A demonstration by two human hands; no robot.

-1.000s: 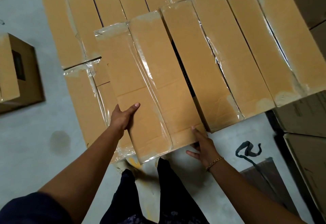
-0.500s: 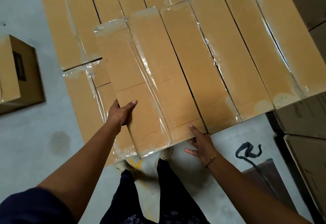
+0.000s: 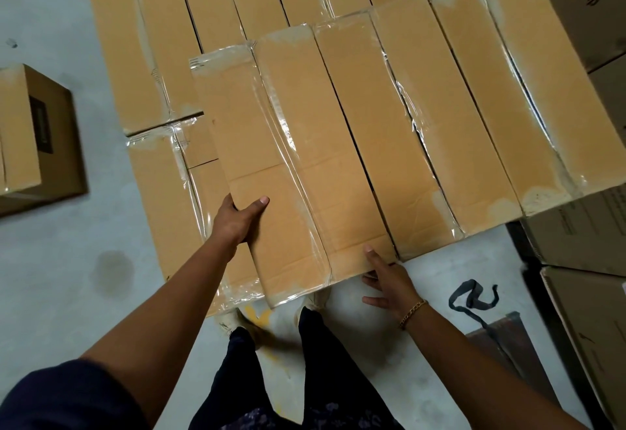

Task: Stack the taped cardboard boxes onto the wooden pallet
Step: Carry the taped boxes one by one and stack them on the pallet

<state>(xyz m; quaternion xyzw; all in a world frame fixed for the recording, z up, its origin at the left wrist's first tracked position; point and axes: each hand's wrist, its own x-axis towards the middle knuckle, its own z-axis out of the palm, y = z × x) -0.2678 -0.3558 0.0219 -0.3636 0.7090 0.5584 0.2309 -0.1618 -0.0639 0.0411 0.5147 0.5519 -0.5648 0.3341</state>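
A long taped cardboard box (image 3: 291, 158) lies on top of a lower layer of taped boxes (image 3: 162, 192), pressed up against the neighbouring top-layer box (image 3: 399, 131). My left hand (image 3: 238, 218) grips its left long edge, thumb on the top face. My right hand (image 3: 386, 280) holds its near right corner, thumb on top and fingers below the end face. More top-layer boxes (image 3: 501, 91) run to the right. The pallet itself is hidden under the boxes.
A separate brown box (image 3: 37, 138) stands on the grey floor at the left. Darker printed cartons (image 3: 582, 233) are stacked at the right. A dark strap (image 3: 471, 297) lies on the floor near my right arm. My legs stand just in front of the stack.
The box in my hands has slid right and away from me, closing the dark gap to the neighbouring box. Both hands moved with it.
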